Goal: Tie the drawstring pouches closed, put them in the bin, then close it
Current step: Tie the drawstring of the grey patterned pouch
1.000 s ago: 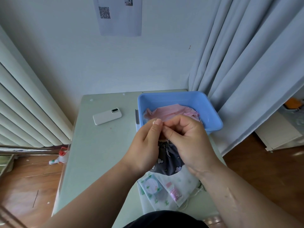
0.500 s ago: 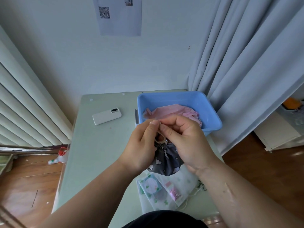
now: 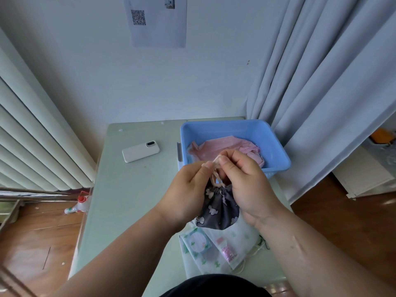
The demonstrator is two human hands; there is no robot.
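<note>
At the centre of the frame both hands meet over the desk (image 3: 128, 200). The left hand (image 3: 188, 189) and the right hand (image 3: 246, 179) each pinch the pale drawstring (image 3: 216, 166) of a dark grey pouch (image 3: 218, 211) with white figures, its neck gathered tight. The pouch hangs between the palms, which hide its sides.

Under it, at the lower centre, lies a white pouch with green print (image 3: 227, 254), partly covered by the grey pouch and the right forearm. Just behind the hands stands the open blue bin (image 3: 225, 130) with pink fabric (image 3: 218, 144) inside; the right hand's knuckles block part of its near edge.

A white phone (image 3: 141, 151) lies left of the bin, well apart from the hands. Grey curtains (image 3: 321, 82) fill the upper right and touch the bin's far corner. A spray bottle (image 3: 78, 205) lies on the floor at the left, and a sheet with a QR code (image 3: 158, 22) hangs on the wall.
</note>
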